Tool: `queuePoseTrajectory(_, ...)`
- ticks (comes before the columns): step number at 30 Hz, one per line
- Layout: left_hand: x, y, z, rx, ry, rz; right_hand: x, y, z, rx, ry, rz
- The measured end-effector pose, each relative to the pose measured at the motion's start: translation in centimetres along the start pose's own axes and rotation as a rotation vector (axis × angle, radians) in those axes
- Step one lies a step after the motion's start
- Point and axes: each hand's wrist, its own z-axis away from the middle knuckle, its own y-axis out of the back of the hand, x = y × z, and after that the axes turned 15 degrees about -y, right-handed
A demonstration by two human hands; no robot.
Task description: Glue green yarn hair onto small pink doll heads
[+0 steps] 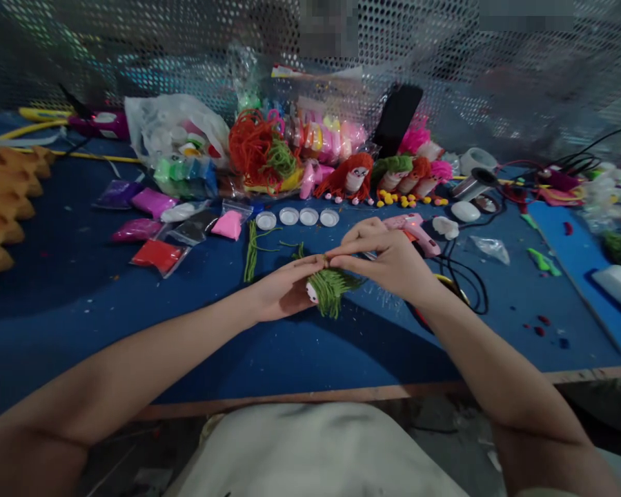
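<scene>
Low over the blue table, my left hand (284, 286) is closed around a small doll with green yarn hair (331, 290). The doll lies tilted on its side, its white face with drawn eyes toward the left and its hair hanging down. My right hand (388, 259) reaches in from the right, thumb and forefinger pinched together against my left fingertips at the edge of the hair. What sits in that pinch is too small to make out. Just behind my right hand lies a pink glue gun (414, 231). Cut green yarn strands (251, 252) rest left of the hands.
Finished-looking yarn-haired dolls (357, 176) stand at the back beside a black phone (398, 117). White round lids (309, 217) form a row before them. Coloured clay packets (158, 255) lie left, near an egg tray (5, 207). A blue board (584, 276) lies right; black cable (479, 283) coils nearby.
</scene>
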Motion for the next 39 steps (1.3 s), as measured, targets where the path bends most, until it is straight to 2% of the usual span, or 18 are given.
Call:
queuePoseTrajectory(5,-0.5,0.2,-0.2,-0.042,-0.031,-0.011,-1.2,-0.7,-0.3,-0.168,-0.217,-0.159)
queuePoseTrajectory(8,-0.6,0.2,-0.3,-0.017,-0.02,-0.013,-1.0,-1.1,-0.4,-0.194,-0.294,-0.258)
queuePoseTrajectory(11,-0.3,0.1,-0.1,0.015,-0.018,0.027,-0.3,-1.5,-0.6,-0.099,-0.273,-0.378)
queuePoseTrajectory(14,0.3,-0.2,0.1,0.026,0.019,0.095,0.3,-1.3,-0.3,0.124,-0.218,-0.477)
queuePoseTrajectory(18,0.9,-0.3,0.1,0.067,0.078,0.148,0.1,-0.5,1.3,0.325,-0.062,-0.295)
queuePoseTrajectory(22,0.8,0.2,-0.3,0.07,0.083,0.191,-0.5,-0.6,3.2,0.32,0.081,-0.077)
queuePoseTrajectory(25,0.7,0.5,-0.5,0.069,0.102,0.198,-0.5,-1.3,4.0,0.319,0.061,-0.039)
queuePoseTrajectory(30,0.9,0.2,-0.5,0.151,0.115,0.193,-0.7,-1.3,4.6,0.347,0.027,0.157)
queuePoseTrajectory(33,1.0,0.1,-0.5,0.163,0.119,0.215,-1.0,-0.6,4.9,0.466,-0.022,0.323)
queuePoseTrajectory(36,1.1,0.2,-0.4,0.155,0.122,0.228,-1.3,0.0,5.0,0.576,0.003,0.4)
queuePoseTrajectory(39,1.0,0.2,-0.4,0.149,0.127,0.23,-1.3,-0.3,5.0,0.423,-0.007,0.273)
